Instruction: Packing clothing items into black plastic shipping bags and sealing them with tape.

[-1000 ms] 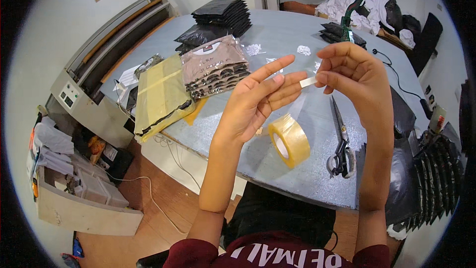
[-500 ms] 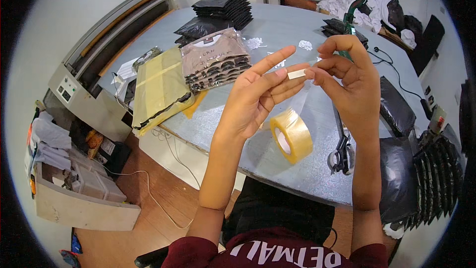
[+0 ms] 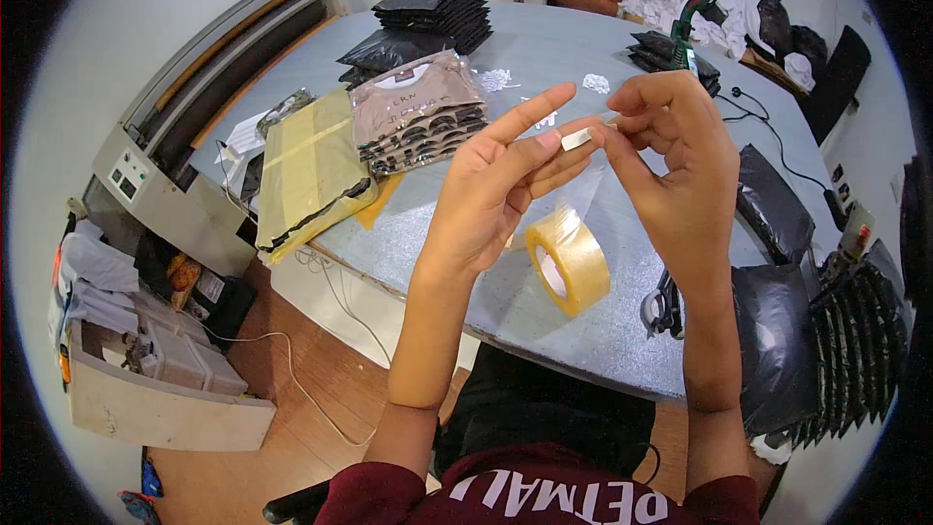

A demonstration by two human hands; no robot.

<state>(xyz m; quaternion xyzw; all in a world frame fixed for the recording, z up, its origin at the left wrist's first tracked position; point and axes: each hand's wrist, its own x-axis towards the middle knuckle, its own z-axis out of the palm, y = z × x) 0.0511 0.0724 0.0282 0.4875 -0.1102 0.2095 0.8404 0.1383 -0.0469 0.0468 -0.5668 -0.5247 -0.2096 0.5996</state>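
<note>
A small white paper slip (image 3: pixel 575 140) is held up over the table between my hands. My left hand (image 3: pixel 496 180) pinches one end between thumb and a finger, its index finger stretched out. At the other end, my right hand (image 3: pixel 680 151) closes thumb and fingertips on the slip's edge, its other fingers curled. Below them a wide roll of clear yellowish tape (image 3: pixel 589 261) stands on its edge. What looks like a loose strip of clear tape (image 3: pixel 590 192) rises from the roll toward my hands. Dark-handled scissors (image 3: pixel 661 309) lie partly hidden by my right wrist.
On the blue-grey table (image 3: pixel 544 350) sit packed brown shirts (image 3: pixel 413 97), a yellow package (image 3: pixel 311 170) and a stack of black pouches (image 3: pixel 437 10). White slips (image 3: pixel 596 84) lie farther back. Black packages (image 3: pixel 777 331) line the right edge, near a dark cable (image 3: pixel 777 131).
My right hand has shifted slightly left, and its wrist covers more of the scissors. The slip tilts a little more between my fingers. The view has moved slightly.
</note>
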